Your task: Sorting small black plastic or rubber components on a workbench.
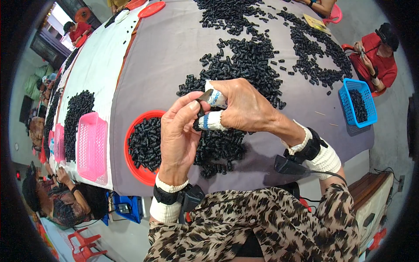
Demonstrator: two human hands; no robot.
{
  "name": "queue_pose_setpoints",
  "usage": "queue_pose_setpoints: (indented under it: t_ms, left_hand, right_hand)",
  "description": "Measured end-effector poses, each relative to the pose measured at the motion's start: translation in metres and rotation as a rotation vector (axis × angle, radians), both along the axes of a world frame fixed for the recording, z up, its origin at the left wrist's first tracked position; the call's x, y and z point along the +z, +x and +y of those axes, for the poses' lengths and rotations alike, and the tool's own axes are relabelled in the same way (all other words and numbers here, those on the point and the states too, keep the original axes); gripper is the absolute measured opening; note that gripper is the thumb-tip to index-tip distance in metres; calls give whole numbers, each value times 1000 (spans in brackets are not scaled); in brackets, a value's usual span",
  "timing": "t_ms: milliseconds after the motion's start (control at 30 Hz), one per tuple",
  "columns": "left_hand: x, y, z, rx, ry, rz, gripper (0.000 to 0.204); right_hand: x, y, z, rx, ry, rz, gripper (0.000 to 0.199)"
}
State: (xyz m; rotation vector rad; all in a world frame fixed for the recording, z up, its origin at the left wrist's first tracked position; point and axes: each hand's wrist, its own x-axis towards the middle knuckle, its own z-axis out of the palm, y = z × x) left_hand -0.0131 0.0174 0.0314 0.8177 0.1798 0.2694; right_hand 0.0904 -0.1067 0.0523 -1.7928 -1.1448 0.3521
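In front of my chest, above a heap of small black cylindrical plastic pieces [238,65], my two hands meet. My left hand [176,137] is closed, pinching one small black piece [201,111] between thumb and fingers. A small pointed knife blade [205,94] juts from my right hand [251,105], which is closed around it and touches the piece. White wraps with blue marks cover its thumb and a finger; the knife's grip is hidden there. Just left of my left hand, a round red tray [127,142] holds many of the same pieces.
A grey cloth covers the table [150,65]. Right stands a blue basket [371,102] with black pieces; left, a pink basket [89,146] beside another pile [77,115]. A red lid [151,9] lies at the far edge. Co-workers [376,61] sit around the table.
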Motion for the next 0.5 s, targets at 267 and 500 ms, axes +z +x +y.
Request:
queue_pose_setpoints:
  t_ms: [267,500]
  left_hand:
    - [-8,-2,4,-48,-79,-79,27]
    - [-15,-6,8,-56,-55,-97,28]
  right_hand:
    - [-1,0,2,-5,15,-1,29]
    - [-2,-2,4,-1,33,11,30]
